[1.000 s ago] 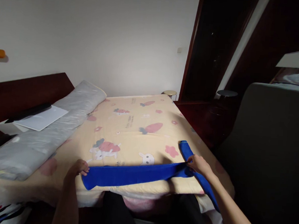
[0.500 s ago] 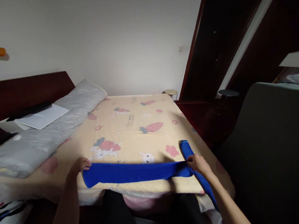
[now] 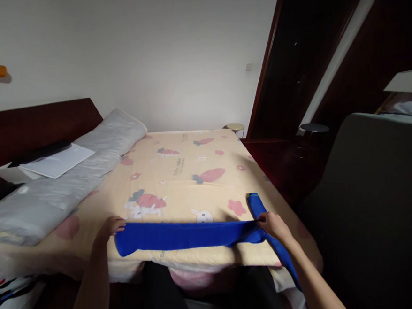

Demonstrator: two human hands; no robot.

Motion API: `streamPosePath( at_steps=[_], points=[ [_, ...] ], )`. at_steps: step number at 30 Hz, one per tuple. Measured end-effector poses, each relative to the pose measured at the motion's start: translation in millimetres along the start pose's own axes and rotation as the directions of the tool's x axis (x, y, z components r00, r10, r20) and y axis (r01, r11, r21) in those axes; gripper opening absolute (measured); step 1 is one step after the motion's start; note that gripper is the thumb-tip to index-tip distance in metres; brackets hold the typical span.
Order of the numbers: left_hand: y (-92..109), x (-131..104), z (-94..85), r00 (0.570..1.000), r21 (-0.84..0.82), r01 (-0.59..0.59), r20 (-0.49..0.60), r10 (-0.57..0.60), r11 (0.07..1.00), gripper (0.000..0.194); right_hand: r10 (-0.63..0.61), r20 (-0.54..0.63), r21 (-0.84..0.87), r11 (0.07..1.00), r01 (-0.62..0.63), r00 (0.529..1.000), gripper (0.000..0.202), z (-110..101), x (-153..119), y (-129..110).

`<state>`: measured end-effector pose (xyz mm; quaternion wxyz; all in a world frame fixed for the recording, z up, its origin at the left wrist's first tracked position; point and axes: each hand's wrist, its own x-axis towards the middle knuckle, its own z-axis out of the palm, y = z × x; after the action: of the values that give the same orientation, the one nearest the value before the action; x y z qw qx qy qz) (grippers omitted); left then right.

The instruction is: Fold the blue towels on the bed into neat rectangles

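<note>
A long folded strip of blue cloth (image 3: 186, 236) lies across the near edge of the bed, over a patterned cream sheet (image 3: 175, 185). My left hand (image 3: 113, 225) pinches its far left corner. At the other end, my right hand (image 3: 271, 223) grips the upper edge with thumb and fingers together. A second narrow blue length (image 3: 256, 206) runs under my right hand and forearm toward the bed's near right corner. Whether the two blue lengths are one piece is hidden by my hand and the folds.
A grey quilt or pad (image 3: 97, 140) lies along the dark headboard (image 3: 35, 119), with a white flat sheet or booklet (image 3: 59, 160) on it. A dark grey chair back (image 3: 372, 194) stands on the right. Two stools show beyond the bed, one with a beige seat (image 3: 235, 126).
The blue strip has shifted very slightly away from me, its near edge a little higher in view. Both hands keep their hold, almost unmoved.
</note>
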<state>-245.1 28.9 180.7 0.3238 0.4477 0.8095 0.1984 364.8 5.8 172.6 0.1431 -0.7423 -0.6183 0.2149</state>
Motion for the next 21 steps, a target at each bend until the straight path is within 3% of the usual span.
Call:
streamPosePath(
  at_steps=[6, 21],
  points=[
    [-1.6, -0.7, -1.7, 0.997, -0.077, 0.069, 0.05, -0.065, 0.995, 0.014, -0.006, 0.0, -0.043, 0.999, 0.006, 1.0, 0.016, 0.8, -0.6, -0.6],
    [-3.8, 7.4, 3.0, 0.993, -0.103, 0.116, 0.042, -0.112, 0.988, 0.017, -0.033, -0.01, -0.052, 0.998, 0.032, 0.999, 0.015, 3.3, 0.2, 1.0]
  ],
)
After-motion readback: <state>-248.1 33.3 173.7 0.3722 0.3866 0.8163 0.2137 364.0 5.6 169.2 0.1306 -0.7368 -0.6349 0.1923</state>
